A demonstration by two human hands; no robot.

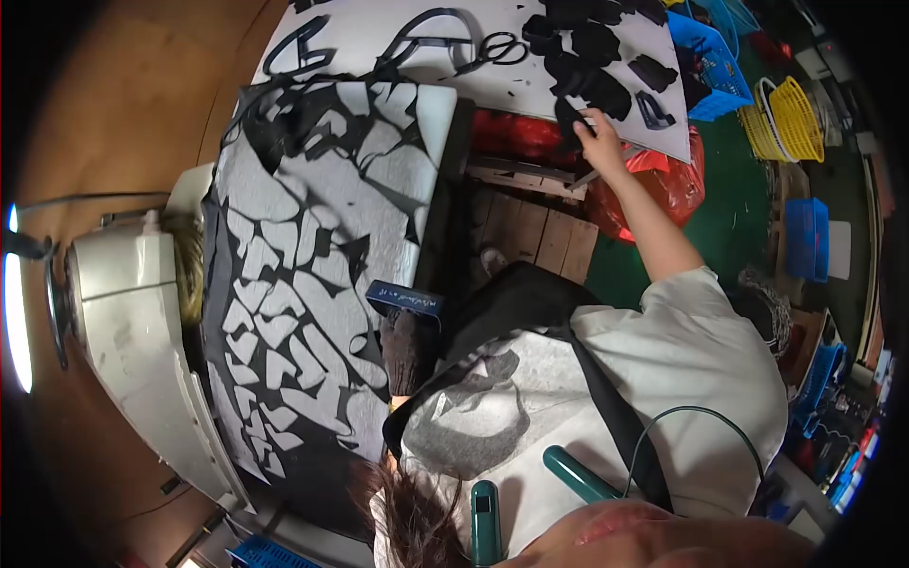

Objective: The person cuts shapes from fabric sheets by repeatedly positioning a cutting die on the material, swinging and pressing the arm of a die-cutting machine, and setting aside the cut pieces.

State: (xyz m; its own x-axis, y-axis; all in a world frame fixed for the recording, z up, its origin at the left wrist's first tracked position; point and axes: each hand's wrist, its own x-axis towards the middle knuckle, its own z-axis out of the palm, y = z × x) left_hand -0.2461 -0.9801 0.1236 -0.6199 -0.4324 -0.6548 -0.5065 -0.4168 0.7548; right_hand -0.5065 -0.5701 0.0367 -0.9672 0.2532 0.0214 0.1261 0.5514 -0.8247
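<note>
My left hand, in a dark knitted glove, is closed on a blue die with pale writing on its side. It is at the right edge of a black sheet full of cut-out shapes, which lies over a pale board. My bare right hand reaches out to the front edge of a white table, its fingers pinching a black cut piece. Other black pieces lie piled just beyond that hand.
Black-handled scissors and dark dies lie on the white table. A red plastic bag is beneath its edge. Blue and yellow baskets stand at the right. A pale machine arm is at the left.
</note>
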